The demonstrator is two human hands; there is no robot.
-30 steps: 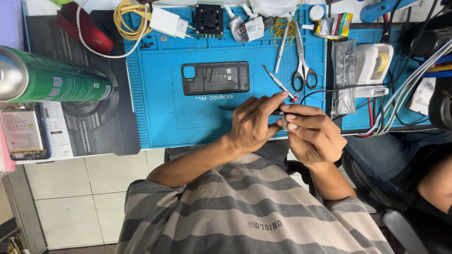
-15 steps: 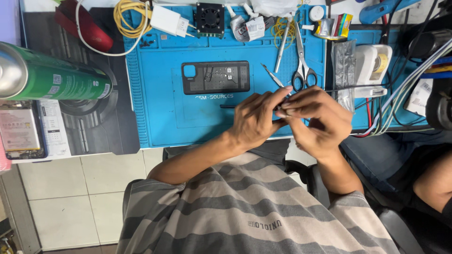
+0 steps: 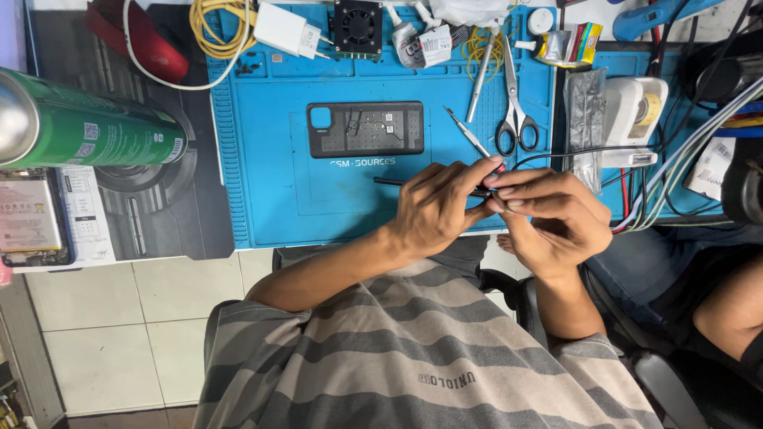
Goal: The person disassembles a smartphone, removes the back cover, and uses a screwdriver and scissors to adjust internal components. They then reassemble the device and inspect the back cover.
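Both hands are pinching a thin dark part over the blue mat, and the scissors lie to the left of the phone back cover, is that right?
Not quite. In the head view the scissors lie to the right of the phone back cover, not its left. The rest holds: the left hand and right hand pinch a thin dark part over the blue mat.

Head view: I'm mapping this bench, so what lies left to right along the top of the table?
Green spray can → red object → coiled yellow cable → white charger plug → small black fan → scissors → white tape dispenser.
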